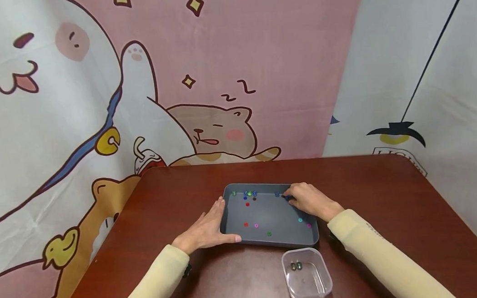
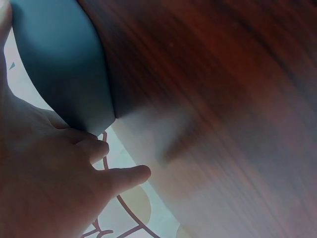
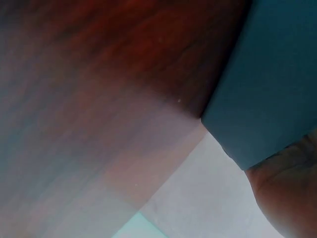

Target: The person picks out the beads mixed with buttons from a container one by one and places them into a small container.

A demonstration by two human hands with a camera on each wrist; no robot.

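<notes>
A person's left hand point(image 1: 206, 228), fingers straight, braces the tray point(image 1: 271, 213); the right hand point(image 1: 311, 200), grip unclear, reaches beside a blue bead point(image 1: 277, 194) inside the tray's far edge. Lifting it likely calls for a fine pinch.

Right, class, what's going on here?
A person's left hand rests spread against the left side of a gray tray on a brown table. The right hand reaches in at the far right, near a small blue piece; whether it pinches anything is unclear. Colored pieces lie scattered in the tray. Nearer, a clear box holds two greenish ones.
</notes>
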